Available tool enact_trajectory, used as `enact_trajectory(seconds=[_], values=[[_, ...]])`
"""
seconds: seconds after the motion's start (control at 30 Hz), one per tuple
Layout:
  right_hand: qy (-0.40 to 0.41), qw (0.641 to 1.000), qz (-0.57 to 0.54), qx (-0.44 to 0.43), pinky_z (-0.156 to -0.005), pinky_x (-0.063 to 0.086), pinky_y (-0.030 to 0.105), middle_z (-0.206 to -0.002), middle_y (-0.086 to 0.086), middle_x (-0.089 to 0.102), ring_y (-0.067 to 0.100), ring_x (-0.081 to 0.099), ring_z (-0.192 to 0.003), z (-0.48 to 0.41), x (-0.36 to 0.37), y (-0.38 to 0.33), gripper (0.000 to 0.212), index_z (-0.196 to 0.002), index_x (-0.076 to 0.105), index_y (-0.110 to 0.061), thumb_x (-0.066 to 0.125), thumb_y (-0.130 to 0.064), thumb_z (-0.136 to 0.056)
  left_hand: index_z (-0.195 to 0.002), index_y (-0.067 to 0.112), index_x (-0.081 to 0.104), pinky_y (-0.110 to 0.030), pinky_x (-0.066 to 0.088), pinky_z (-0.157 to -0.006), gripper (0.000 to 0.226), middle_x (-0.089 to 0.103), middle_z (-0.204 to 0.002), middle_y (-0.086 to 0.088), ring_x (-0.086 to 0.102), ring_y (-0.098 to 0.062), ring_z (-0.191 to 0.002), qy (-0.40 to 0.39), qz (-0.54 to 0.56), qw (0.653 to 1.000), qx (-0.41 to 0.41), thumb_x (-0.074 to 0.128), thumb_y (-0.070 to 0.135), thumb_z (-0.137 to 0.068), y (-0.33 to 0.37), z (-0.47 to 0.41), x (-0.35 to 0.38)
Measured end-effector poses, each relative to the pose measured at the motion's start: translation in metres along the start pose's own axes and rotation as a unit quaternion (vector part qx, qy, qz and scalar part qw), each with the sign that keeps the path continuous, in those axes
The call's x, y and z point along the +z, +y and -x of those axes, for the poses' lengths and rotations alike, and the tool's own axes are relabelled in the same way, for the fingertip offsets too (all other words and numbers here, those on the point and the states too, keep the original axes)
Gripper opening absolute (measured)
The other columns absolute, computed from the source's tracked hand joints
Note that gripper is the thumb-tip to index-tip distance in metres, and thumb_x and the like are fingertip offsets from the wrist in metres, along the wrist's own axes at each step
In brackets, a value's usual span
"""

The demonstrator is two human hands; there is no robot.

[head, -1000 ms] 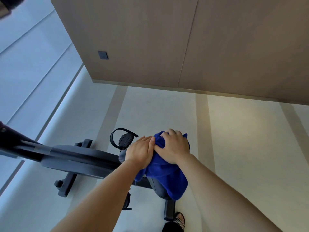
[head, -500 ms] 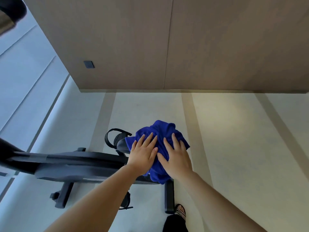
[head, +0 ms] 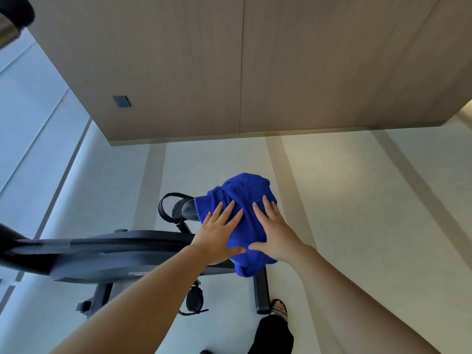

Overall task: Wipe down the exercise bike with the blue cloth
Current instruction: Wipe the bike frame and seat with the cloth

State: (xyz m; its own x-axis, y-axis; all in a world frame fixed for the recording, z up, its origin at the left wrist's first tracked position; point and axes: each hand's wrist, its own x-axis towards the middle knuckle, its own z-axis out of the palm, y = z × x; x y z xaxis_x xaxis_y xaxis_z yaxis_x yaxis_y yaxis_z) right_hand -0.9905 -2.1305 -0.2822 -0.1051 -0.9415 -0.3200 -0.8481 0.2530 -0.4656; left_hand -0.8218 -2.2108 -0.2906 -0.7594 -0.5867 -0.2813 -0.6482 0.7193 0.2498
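Note:
The blue cloth [head: 242, 200] is draped over the seat of the black exercise bike [head: 109, 251], so only the seat's left edge [head: 187, 209] shows. My left hand [head: 217, 233] lies flat on the cloth's left side, and my right hand [head: 274, 231] lies flat on its right side. Both have fingers spread and pointing away from me, with the thumbs nearly touching at the cloth's near edge. Both palms hold the cloth down against the seat.
The bike's frame runs left towards the handlebar post [head: 10, 241]. A strapped pedal [head: 168, 208] sits beyond the seat, a second pedal [head: 194, 300] below the frame, and the rear foot bar [head: 261, 290] on the pale floor. A sandalled foot [head: 279, 309] stands beside it. A wood-panelled wall [head: 229, 67] rises ahead.
Both hands went from clutching the bunched cloth to lying flat with fingers spread, and the cloth now spreads further over the seat. The view has tilted slightly.

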Motion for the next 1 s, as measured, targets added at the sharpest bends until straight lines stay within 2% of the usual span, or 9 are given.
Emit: enact_trajectory(seconds=[0.17,0.27,0.37,0.47,0.6,0.73,0.87,0.93,1.0], values=[[0.009,1.0,-0.016,-0.024,-0.114,0.019,0.037,-0.155,-0.004,-0.021,0.017,-0.016,-0.143,-0.004,0.001,0.01,0.09,-0.148,-0.001,-0.025,0.062,-0.039,-0.085,-0.146,0.027,-0.006,-0.048,-0.003,-0.115,0.088,-0.012,-0.157,0.001,-0.016,-0.03,-0.142,-0.013,-0.046,0.999,-0.013,0.04,0.066,-0.083,0.008,-0.015,-0.003],[0.001,0.998,-0.043,-0.038,-0.117,0.014,0.038,-0.155,-0.009,-0.017,0.013,-0.014,-0.143,-0.008,-0.004,0.017,0.072,-0.148,0.001,-0.026,0.048,-0.037,-0.094,-0.146,0.028,-0.01,-0.049,-0.005,-0.114,0.086,-0.014,-0.156,-0.001,-0.019,-0.031,-0.141,-0.039,-0.081,0.996,0.004,0.033,0.069,-0.083,0.005,-0.029,-0.011],[0.023,0.999,-0.037,-0.033,-0.118,0.008,0.035,-0.156,-0.009,-0.015,0.011,-0.012,-0.143,-0.018,-0.005,0.019,0.06,-0.147,-0.004,-0.023,0.032,-0.032,-0.1,-0.145,0.027,-0.011,-0.049,-0.006,-0.115,0.079,-0.016,-0.156,-0.002,-0.02,-0.03,-0.141,-0.049,-0.087,0.995,0.002,0.022,0.068,-0.086,0.006,-0.051,-0.02],[0.052,0.997,-0.053,-0.016,-0.116,0.003,0.028,-0.156,-0.006,-0.018,0.011,-0.013,-0.143,-0.036,-0.006,0.021,0.055,-0.147,-0.006,-0.019,0.023,-0.028,-0.102,-0.146,0.026,-0.01,-0.047,-0.004,-0.117,0.069,-0.015,-0.156,-0.002,-0.019,-0.028,-0.142,-0.03,-0.073,0.997,-0.014,0.014,0.06,-0.091,0.01,-0.07,-0.025],[0.058,0.995,-0.076,-0.015,-0.112,0.001,0.021,-0.156,-0.002,-0.016,0.013,-0.01,-0.144,-0.063,-0.013,0.025,0.055,-0.147,-0.007,-0.017,0.022,-0.028,-0.102,-0.146,0.024,-0.009,-0.044,-0.004,-0.116,0.059,-0.013,-0.157,0.001,-0.017,-0.024,-0.143,0.005,-0.04,0.998,-0.05,0.008,0.051,-0.096,0.01,-0.087,-0.022],[0.06,0.991,-0.114,-0.021,-0.113,0.009,0.023,-0.157,-0.004,-0.014,0.009,-0.008,-0.144,-0.082,-0.014,0.028,0.056,-0.148,-0.007,-0.021,0.024,-0.027,-0.101,-0.146,0.026,-0.01,-0.042,-0.001,-0.117,0.072,-0.018,-0.153,0.007,-0.014,-0.02,-0.143,0.041,-0.022,0.997,-0.054,-0.013,0.055,-0.08,0.007,-0.092,-0.018],[0.067,0.985,-0.152,-0.043,-0.109,0.005,0.015,-0.157,-0.004,-0.008,0.007,-0.003,-0.143,-0.08,-0.014,0.028,0.055,-0.148,0.0,-0.021,0.027,-0.023,-0.101,-0.146,0.026,-0.008,-0.037,-0.002,-0.117,0.072,-0.017,-0.152,0.009,-0.014,-0.017,-0.143,0.043,-0.012,0.997,-0.059,-0.012,0.058,-0.082,0.008,-0.091,-0.017],[0.085,0.986,-0.143,-0.029,-0.111,0.015,0.019,-0.158,-0.002,-0.001,0.011,0.007,-0.144,-0.077,-0.014,0.028,0.053,-0.148,0.008,-0.021,0.031,-0.024,-0.1,-0.146,0.024,-0.005,-0.035,0.0,-0.118,0.065,-0.011,-0.155,0.007,-0.012,-0.018,-0.144,0.038,0.005,0.997,-0.072,-0.003,0.054,-0.088,0.01,-0.092,-0.019],[0.126,0.983,-0.133,-0.012,-0.107,0.028,0.025,-0.157,0.0,0.014,0.014,0.023,-0.141,-0.072,-0.014,0.025,0.049,-0.145,0.025,-0.02,0.039,-0.025,-0.098,-0.147,0.021,0.0,-0.033,0.003,-0.118,0.057,-0.005,-0.157,0.004,-0.008,-0.018,-0.144,0.033,0.04,0.995,-0.084,0.017,0.043,-0.098,0.013,-0.091,-0.023]])
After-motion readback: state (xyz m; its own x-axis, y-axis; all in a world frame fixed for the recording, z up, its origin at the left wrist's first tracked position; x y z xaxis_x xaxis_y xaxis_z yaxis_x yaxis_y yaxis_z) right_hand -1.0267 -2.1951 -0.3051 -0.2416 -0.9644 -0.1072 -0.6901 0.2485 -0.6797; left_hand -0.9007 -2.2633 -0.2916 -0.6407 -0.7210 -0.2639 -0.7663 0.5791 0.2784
